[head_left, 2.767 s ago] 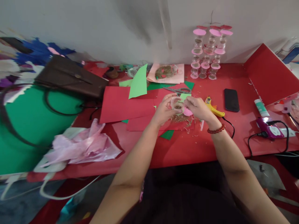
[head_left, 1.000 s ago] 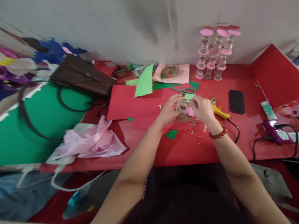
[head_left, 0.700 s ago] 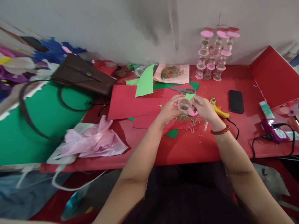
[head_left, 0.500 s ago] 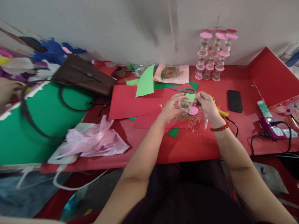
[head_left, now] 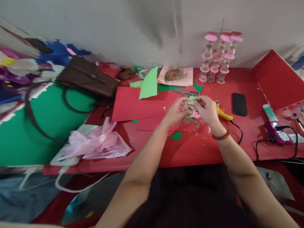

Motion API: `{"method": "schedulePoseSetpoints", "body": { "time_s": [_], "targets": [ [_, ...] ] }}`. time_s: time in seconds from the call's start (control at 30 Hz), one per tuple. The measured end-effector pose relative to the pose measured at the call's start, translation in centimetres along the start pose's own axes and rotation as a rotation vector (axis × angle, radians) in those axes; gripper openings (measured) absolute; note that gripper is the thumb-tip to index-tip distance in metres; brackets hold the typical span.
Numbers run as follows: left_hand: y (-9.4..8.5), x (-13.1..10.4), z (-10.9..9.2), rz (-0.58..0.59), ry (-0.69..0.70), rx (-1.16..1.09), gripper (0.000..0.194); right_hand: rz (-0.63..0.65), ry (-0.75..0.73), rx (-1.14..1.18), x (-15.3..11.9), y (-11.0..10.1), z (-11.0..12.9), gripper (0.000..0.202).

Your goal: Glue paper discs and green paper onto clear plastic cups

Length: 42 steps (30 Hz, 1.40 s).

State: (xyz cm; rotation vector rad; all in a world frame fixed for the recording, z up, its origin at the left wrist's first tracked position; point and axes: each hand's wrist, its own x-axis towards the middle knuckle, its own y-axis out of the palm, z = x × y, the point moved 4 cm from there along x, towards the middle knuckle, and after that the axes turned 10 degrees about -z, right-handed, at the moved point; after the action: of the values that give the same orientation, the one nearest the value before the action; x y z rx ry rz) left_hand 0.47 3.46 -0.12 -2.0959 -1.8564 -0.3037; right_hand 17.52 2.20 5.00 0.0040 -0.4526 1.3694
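Observation:
My left hand (head_left: 176, 111) is wrapped around the side of a small clear plastic cup (head_left: 189, 111) with brownish material in it. My right hand (head_left: 206, 108) has its fingers pinched together over the cup's right rim; anything between them is too small to make out. A pink paper disc (head_left: 196, 115) lies just under the hands, among thin scraps (head_left: 196, 124) scattered on red paper. Behind the cup are a light green paper piece (head_left: 192, 100) and scissors (head_left: 187, 93). To the right of my right hand lies a yellow glue gun (head_left: 224, 115) with a black cord.
Joined clear cups with pink discs (head_left: 213, 58) stand against the wall. A black phone (head_left: 239, 104) and a purple power adapter (head_left: 279, 133) lie right. On the left are a brown bag (head_left: 89, 76) and pink plastic (head_left: 102, 141). A pink sheet (head_left: 188, 77) holds brown material at the back.
My right hand has moved left, from beside the cup to over its rim, and now partly covers it. The glue gun shows more fully. The view has shifted slightly.

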Motion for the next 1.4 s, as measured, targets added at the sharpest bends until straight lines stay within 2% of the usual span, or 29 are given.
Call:
{"method": "schedulePoseSetpoints", "body": {
  "time_s": [0.1, 0.2, 0.33, 0.47, 0.57, 0.73, 0.83, 0.97, 1.03, 1.2, 1.4],
  "targets": [
    [-0.2, 0.1, 0.1, -0.024, -0.044, -0.035, 0.060, -0.024, 0.170, 0.107, -0.3, 0.3, -0.4, 0.007],
    [-0.4, 0.3, 0.2, 0.007, -0.032, -0.001, 0.062, 0.031, 0.263, 0.171, -0.4, 0.6, -0.3, 0.011],
    [-0.7, 0.3, 0.3, 0.079, -0.026, 0.044, 0.060, 0.098, 0.165, 0.111, -0.2, 0.2, 0.5, 0.013],
    [-0.7, 0.0, -0.1, 0.154, 0.000, 0.097, 0.057, 0.081, 0.038, -0.002, 0.1, -0.4, 0.8, 0.017],
    [-0.6, -0.2, -0.7, 0.180, 0.008, 0.120, 0.054, 0.076, 0.079, -0.017, 0.2, -0.4, 0.4, 0.024],
    [-0.7, -0.2, -1.7, 0.153, 0.025, 0.154, 0.054, 0.051, 0.262, 0.141, 0.6, -0.1, -0.5, 0.040],
    [-0.6, -0.2, -1.8, 0.152, 0.022, 0.148, 0.056, -0.006, 0.229, 0.113, 0.8, -0.4, -0.4, 0.048],
    [-0.4, -0.3, -1.4, 0.174, -0.005, 0.124, 0.054, 0.056, 0.025, 0.063, 0.6, -0.5, 0.8, 0.029],
    [-0.2, -0.4, -1.1, 0.179, -0.017, 0.116, 0.051, 0.091, -0.019, 0.020, 0.3, -0.4, 1.1, 0.020],
    [0.0, -0.5, -1.2, 0.175, -0.039, 0.150, 0.043, 0.017, 0.063, -0.035, 0.0, 0.1, 0.2, 0.019],
    [0.1, -0.6, -1.8, 0.145, -0.022, 0.184, 0.048, -0.037, 0.221, 0.121, 0.5, 0.1, -1.4, 0.030]
  ]
}}
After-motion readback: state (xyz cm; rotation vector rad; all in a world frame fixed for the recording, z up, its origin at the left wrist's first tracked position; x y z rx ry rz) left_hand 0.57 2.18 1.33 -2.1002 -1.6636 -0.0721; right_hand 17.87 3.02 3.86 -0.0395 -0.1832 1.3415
